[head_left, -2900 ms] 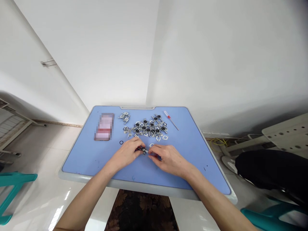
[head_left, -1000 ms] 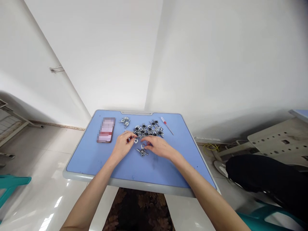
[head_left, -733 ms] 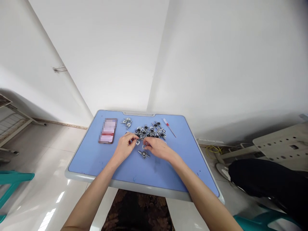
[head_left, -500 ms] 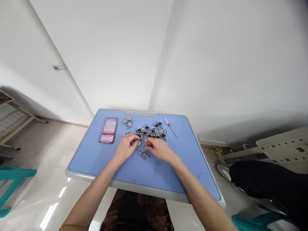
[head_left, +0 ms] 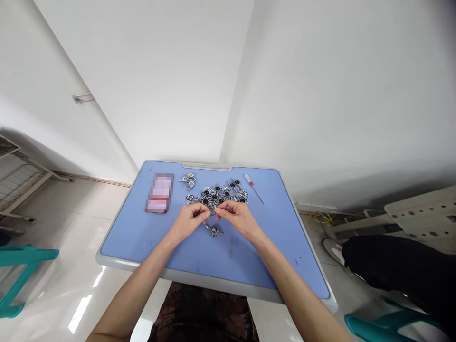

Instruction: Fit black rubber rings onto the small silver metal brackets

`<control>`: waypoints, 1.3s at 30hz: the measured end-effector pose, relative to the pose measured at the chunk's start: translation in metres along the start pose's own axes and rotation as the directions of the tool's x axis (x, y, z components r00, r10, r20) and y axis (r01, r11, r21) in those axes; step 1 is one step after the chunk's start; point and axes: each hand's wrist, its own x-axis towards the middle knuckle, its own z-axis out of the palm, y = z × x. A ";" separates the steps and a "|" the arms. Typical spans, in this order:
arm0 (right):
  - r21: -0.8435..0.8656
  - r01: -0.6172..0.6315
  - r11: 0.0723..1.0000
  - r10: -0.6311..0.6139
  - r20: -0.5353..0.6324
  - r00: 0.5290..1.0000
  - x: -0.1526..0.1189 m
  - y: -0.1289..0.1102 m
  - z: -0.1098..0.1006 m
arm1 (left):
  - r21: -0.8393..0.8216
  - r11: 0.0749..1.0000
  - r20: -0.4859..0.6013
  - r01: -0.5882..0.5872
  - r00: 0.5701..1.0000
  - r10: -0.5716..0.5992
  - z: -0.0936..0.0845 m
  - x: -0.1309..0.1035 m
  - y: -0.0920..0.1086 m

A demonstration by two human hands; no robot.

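My left hand (head_left: 192,221) and my right hand (head_left: 239,220) meet over the front of a pile of metal parts (head_left: 214,196), many with round black centres. Thumb and forefinger of both are pinched on a small silvery metal piece (head_left: 213,210) between them; its exact shape is too small to tell. Something small and shiny (head_left: 228,206) also shows at the curled fingers of my right hand. Just below the fingertips, a single metal part with prongs (head_left: 213,230) lies on the blue tabletop (head_left: 228,259).
A few silvery parts (head_left: 188,179) lie apart at the back left. A phone-like object (head_left: 159,192), blurred out, rests on the left. A screwdriver (head_left: 254,188) with a red and clear handle lies at the right. Another person's dark-clothed leg (head_left: 388,266) is beyond the table's right side.
My right hand has turned and shifted slightly, and its fingertips now meet those of my left hand at the small metal piece. The lone part in front stays in place.
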 end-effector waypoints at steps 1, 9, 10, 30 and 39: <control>0.007 0.003 1.000 -0.003 -0.014 1.000 0.000 0.001 0.000 | -0.039 0.999 0.017 0.016 1.000 -0.015 0.000 0.000 0.000; 0.004 0.069 0.998 -0.069 -0.006 0.998 -0.002 0.002 0.001 | -0.065 0.998 0.024 0.018 1.000 -0.016 0.001 0.000 -0.001; -0.035 0.077 0.996 -0.077 0.005 0.997 -0.003 0.001 0.000 | -0.044 0.999 0.004 0.001 1.000 -0.001 0.001 0.000 -0.001; -0.246 0.130 0.961 -0.119 0.059 0.991 -0.010 0.000 0.001 | -0.052 0.999 0.079 -0.017 0.997 0.021 -0.001 -0.001 0.004; -0.234 0.147 0.961 -0.133 0.076 0.988 -0.013 0.002 0.004 | -0.339 0.931 0.022 0.133 0.991 -0.133 0.000 0.001 0.001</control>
